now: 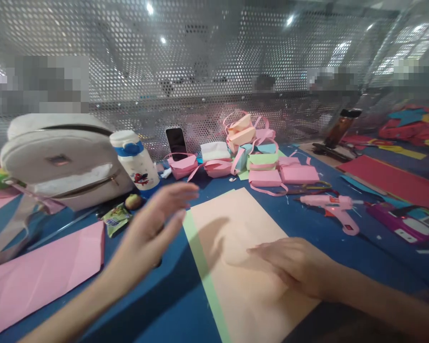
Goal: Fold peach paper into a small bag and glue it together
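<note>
A peach sheet of paper (pixel 245 214) lies in front of me, over a light green sheet (pixel 196 243) whose left edge shows. My right hand (pixel 296 262) rests low over the peach sheet, its fingers stretched to the left and nothing plainly held. By its fingertips is a paler rounded patch on the sheet, too faint to make out. Raised above the table left of the sheets is my left hand (pixel 157 224), fingers extended and slightly blurred, holding nothing. Its shadow falls across the peach paper.
Small paper bags (pixel 264 176) stand along the back beside a phone (pixel 176 142). On the right lie a pink glue gun (pixel 334 209) and a purple power strip (pixel 396 221). Leftward are a bottle (pixel 137 164), a white backpack (pixel 57 157), a snack packet (pixel 116 220) and folded pink paper (pixel 53 267).
</note>
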